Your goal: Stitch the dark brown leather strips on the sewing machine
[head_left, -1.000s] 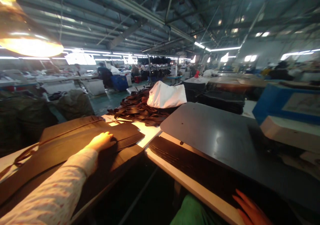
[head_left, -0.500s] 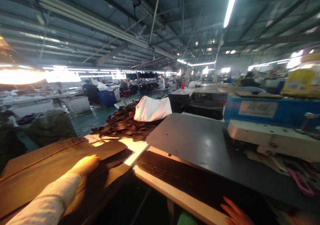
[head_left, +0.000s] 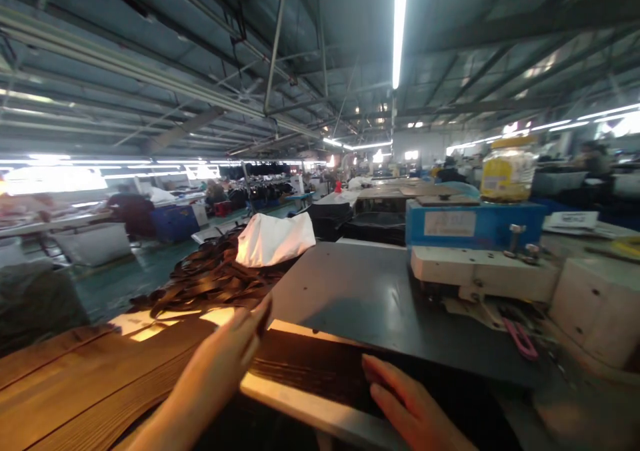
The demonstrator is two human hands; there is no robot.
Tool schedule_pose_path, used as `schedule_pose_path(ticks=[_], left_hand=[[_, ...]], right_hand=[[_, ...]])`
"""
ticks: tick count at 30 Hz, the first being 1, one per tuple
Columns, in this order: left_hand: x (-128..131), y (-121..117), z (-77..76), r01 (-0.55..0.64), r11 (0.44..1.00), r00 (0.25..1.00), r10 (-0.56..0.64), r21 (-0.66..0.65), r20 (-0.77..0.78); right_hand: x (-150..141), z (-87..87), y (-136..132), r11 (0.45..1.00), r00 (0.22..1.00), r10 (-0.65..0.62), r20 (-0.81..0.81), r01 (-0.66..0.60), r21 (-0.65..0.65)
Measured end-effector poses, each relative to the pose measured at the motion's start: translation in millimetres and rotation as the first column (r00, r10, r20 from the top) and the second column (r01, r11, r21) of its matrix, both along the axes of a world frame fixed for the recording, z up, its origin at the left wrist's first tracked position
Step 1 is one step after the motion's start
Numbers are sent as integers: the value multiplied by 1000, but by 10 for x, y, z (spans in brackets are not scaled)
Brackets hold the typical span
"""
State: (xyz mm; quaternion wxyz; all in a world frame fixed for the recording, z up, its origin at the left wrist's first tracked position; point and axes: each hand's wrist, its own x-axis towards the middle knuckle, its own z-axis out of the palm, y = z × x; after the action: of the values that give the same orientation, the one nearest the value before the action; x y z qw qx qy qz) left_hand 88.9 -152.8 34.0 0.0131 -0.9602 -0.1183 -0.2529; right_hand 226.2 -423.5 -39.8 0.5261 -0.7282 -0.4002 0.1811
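Lying at the lower middle of the frame, a flat stack of thin, dark cloth sheets (head_left: pixel 305 367) sits on the pale-edged bench (head_left: pixel 310 403). The right hand (head_left: pixel 410 404) is by it, grip loose; I can't tell if the left hand (head_left: pixel 225 357) grips anything. Each sheet looks soft and light, the stack heavy; pinch the near edge.

L tbl (head_left: pixel 220 315): brn fabric stack (head_left: pixel 120 377), dk straps (head_left: pixel 215 274).

Matt cloth-like dark stack (head_left: pixel 310 364), smooth, softly glossy metal-looking plate (head_left: pixel 350 291), wrinkled cloth-like white bundle (head_left: pixel 275 239).
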Motion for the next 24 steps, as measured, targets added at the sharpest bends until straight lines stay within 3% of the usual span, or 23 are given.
schedule_pose_path(ticks=[2,4,5,7,10,12,16,19,22,24], left_hand=[[199,-569,-54,140,989,987,-143,-40,-80],[380,-1020,-143,344,920,918,-371,-188,-137],[462,-1191,-192,384,888,893,-427,-254,-141],[602,-1441,-278,418,836,865,-486,-354,-124],[720,-1663,-327,460,793,849,-524,-399,-63],[737,-1750,-279,538,737,798,-602,-409,-36],[811,-1760,-68,677,633,698,-714,-377,54],[1070,-1623,-24,664,686,735,-672,-298,92],[1432,-1478,-188,607,761,781,-625,-227,-7],[1631,-1435,-344,606,773,775,-627,-187,-83]], right_hand=[[-90,182,92,994,997,6,-79,3,113],[-132,256,156,974,991,-39,-129,67,214],[-130,264,171,961,984,-95,-149,130,245],[-82,254,161,918,949,-250,-190,295,265],[76,264,51,842,881,-412,-232,465,273],[213,314,-65,829,873,-427,-237,483,284],[501,409,-328,890,906,-411,-101,423,171],[669,377,-495,919,920,-392,-14,391,-48],[764,300,-614,889,919,-384,89,394,-233],[802,268,-670,841,891,-390,232,447,-304]])
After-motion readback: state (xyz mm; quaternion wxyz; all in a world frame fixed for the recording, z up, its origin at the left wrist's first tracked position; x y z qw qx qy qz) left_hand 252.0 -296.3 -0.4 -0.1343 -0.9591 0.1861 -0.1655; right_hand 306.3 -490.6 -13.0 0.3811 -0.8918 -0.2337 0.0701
